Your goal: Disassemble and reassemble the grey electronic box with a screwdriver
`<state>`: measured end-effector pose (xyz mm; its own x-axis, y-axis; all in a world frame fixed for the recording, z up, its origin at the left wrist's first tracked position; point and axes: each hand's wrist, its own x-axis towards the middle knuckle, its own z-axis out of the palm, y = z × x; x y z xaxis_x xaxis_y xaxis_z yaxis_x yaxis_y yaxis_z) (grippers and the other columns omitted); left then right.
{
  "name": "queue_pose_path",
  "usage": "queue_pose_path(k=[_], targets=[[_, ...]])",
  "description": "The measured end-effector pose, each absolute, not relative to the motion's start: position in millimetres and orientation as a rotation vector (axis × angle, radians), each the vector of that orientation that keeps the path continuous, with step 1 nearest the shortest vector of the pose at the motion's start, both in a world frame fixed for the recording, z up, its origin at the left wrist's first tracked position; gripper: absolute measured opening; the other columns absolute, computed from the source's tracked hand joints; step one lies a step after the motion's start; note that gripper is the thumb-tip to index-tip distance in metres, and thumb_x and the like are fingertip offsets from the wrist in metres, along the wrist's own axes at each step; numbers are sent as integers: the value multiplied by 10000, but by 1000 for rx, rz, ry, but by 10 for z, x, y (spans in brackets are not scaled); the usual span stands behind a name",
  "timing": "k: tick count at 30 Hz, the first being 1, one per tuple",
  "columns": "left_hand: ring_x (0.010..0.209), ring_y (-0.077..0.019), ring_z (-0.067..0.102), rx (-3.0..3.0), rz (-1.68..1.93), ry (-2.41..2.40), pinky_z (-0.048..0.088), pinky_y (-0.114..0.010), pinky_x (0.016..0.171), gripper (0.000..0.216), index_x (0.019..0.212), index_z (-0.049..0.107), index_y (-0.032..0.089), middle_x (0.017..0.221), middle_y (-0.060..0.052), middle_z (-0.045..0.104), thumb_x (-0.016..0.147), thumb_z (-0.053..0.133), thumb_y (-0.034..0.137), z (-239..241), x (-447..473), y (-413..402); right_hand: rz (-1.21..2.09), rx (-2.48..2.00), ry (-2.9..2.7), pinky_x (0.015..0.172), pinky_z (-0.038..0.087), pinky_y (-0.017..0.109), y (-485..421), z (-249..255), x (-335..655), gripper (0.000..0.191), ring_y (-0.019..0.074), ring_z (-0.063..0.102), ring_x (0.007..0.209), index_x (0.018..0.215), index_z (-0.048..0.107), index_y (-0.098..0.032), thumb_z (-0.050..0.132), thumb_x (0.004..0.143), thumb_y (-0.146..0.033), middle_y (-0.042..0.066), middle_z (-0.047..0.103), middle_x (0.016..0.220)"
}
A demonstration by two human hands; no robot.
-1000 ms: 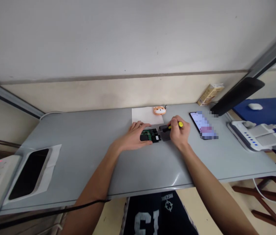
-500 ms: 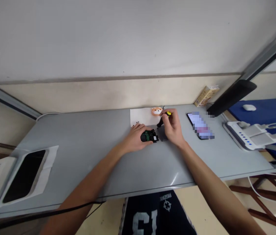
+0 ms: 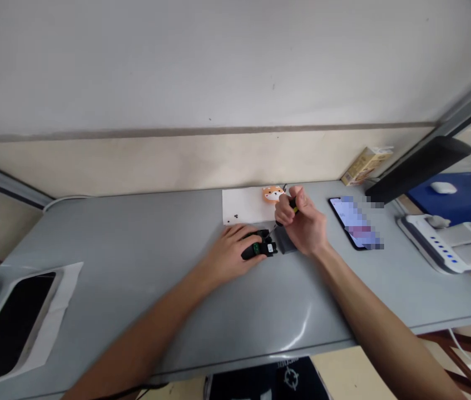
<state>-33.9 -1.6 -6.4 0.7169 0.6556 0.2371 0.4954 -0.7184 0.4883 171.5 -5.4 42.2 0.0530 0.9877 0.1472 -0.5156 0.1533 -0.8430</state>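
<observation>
My left hand (image 3: 231, 253) is wrapped around an opened black computer mouse (image 3: 251, 253), pressing it to the grey table. A green circuit board shows in the mouse's bared inside. In the fist of my right hand (image 3: 304, 222) is a screwdriver (image 3: 294, 206) with a black and yellow handle. Its thin shaft slants down left to the mouse; whether the tip sits in a screw I cannot tell. Beneath my right hand lies a dark flat piece (image 3: 286, 241), partly covered. Several tiny dark screws (image 3: 236, 216) rest on a white sheet of paper (image 3: 243, 203) behind the mouse.
An orange animal-face item (image 3: 273, 194) sits on the paper. To the right are a lit phone (image 3: 354, 222), a small box (image 3: 366, 165), a black upright object (image 3: 421, 169) and a white power strip (image 3: 435, 247). A dark-screened device (image 3: 12, 328) lies at the left.
My right hand has turned from an upright finger grip to a fist around the screwdriver, palm side showing. My left hand still holds the mouse. The camera view has shifted slightly.
</observation>
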Motion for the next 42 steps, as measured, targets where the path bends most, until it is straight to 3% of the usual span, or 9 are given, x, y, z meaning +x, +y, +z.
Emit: queue_pose_path(k=[2, 5, 9, 15, 19, 23, 28, 31, 42], targets=[[1277, -267, 550, 2526, 567, 894, 426, -472, 1112, 248, 1154, 700, 292, 1333, -43, 648, 953, 663, 434, -85, -346, -22, 1293, -730, -866, 546, 424, 278, -64, 405, 1740, 312, 136, 413, 543, 832, 464, -277, 683, 872, -496, -43, 437, 653], [1295, -272, 547, 2535, 590, 909, 423, -482, 1127, 232, 1136, 713, 299, 1344, -38, 650, 964, 651, 443, -106, -353, -30, 1253, -737, -836, 684, 510, 328, -53, 377, 1769, 294, 165, 559, 721, 843, 504, -272, 679, 875, -507, 11, 582, 881], [1277, -259, 563, 2578, 585, 889, 440, -467, 1113, 241, 1145, 717, 290, 1344, -41, 655, 980, 633, 444, -91, -363, -31, 1243, -736, -898, 791, 518, 339, -49, 370, 1808, 222, 176, 573, 815, 887, 632, -253, 614, 942, -467, 42, 580, 934], [1272, -251, 570, 2636, 601, 867, 457, -466, 1097, 254, 1172, 713, 270, 1342, -46, 659, 986, 629, 421, -94, -366, -25, 1361, -674, -849, 723, 508, 343, -93, 434, 1809, 220, 175, 511, 695, 1107, 635, -289, 527, 989, -440, 10, 488, 769], [1264, -252, 576, 2670, 644, 867, 463, -454, 1088, 260, 1161, 713, 255, 1334, -56, 663, 985, 628, 427, -141, -364, -25, 1380, -611, -795, 639, 465, 310, -144, 464, 1750, 250, 155, 422, 609, 961, 566, -277, 475, 1008, -505, -9, 415, 697], [1267, -251, 575, 2677, 647, 874, 456, -455, 1089, 257, 1162, 712, 260, 1355, -50, 654, 990, 620, 427, -158, -365, -29, 1350, -636, -818, 583, 427, 284, -156, 453, 1738, 277, 141, 362, 562, 846, 491, -264, 542, 989, -496, -31, 355, 647], [1289, -254, 562, 2677, 634, 876, 446, -460, 1102, 261, 1174, 710, 263, 1399, -47, 633, 1000, 603, 426, -136, -363, -43, 1240, -673, -814, 704, 493, 301, -82, 385, 1745, 202, 151, 536, 742, 900, 537, -265, 602, 967, -444, 14, 548, 867], [1320, -260, 543, 2684, 611, 882, 436, -467, 1117, 272, 1183, 708, 264, 1448, -42, 603, 1004, 594, 436, -136, -364, -47, 1222, -699, -844, 722, 509, 316, -51, 375, 1745, 211, 159, 558, 781, 929, 591, -260, 588, 970, -466, 31, 564, 947], [1318, -256, 545, 2646, 611, 888, 439, -471, 1117, 247, 1149, 708, 260, 1423, -39, 627, 991, 618, 428, -137, -355, -49, 1327, -655, -755, 597, 445, 279, -116, 414, 1728, 290, 139, 396, 586, 863, 482, -263, 515, 999, -517, -23, 366, 697]])
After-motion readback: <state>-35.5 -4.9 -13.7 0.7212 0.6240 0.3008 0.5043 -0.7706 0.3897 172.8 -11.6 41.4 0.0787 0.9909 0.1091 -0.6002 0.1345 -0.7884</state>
